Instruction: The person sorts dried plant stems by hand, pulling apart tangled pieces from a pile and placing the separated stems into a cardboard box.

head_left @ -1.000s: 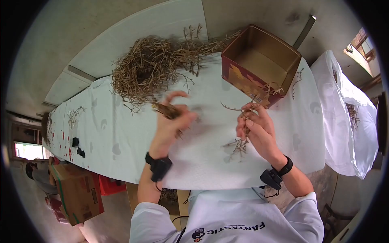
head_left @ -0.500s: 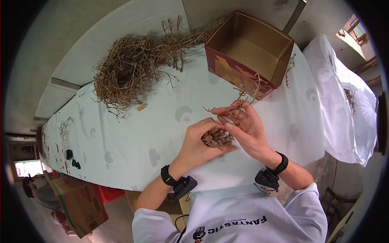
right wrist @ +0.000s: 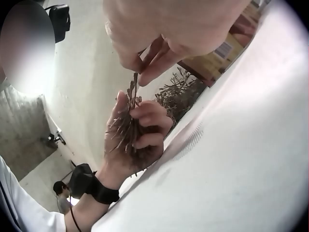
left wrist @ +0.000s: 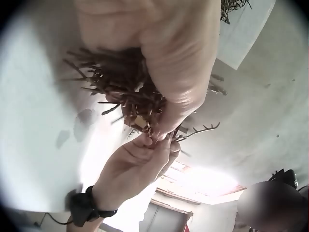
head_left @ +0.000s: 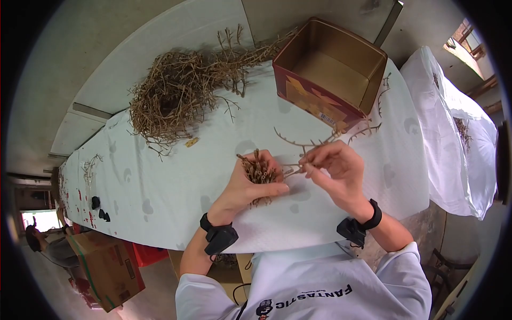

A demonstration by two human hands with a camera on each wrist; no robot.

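Note:
In the head view my left hand (head_left: 234, 193) grips a bundle of short brown twigs (head_left: 258, 173), their cut ends facing up between thumb and fingers. Close to its right, my right hand (head_left: 341, 170) pinches thin branching twigs (head_left: 296, 144) between thumb and fingertips. One curved twig sticks out to the left over the cloth, and another reaches right toward the tin. The right wrist view shows the right fingertips pinching stem ends just above the bundle (right wrist: 126, 130). From the left wrist, the right fingers (left wrist: 164, 145) meet the left thumb tip beside the bundle.
A tangled heap of twigs (head_left: 168, 98) lies at the back left, a small yellowish piece (head_left: 191, 142) before it. An open red-and-gold tin (head_left: 306, 101) stands at the back right. White bags (head_left: 453, 160) are beyond the table's right side. Small black objects (head_left: 102, 214) lie left.
My left hand has come right from near the heap with its bundle, met the right hand, then drawn slightly left. A yellowish piece now lies by the heap. The right hand's twigs have turned.

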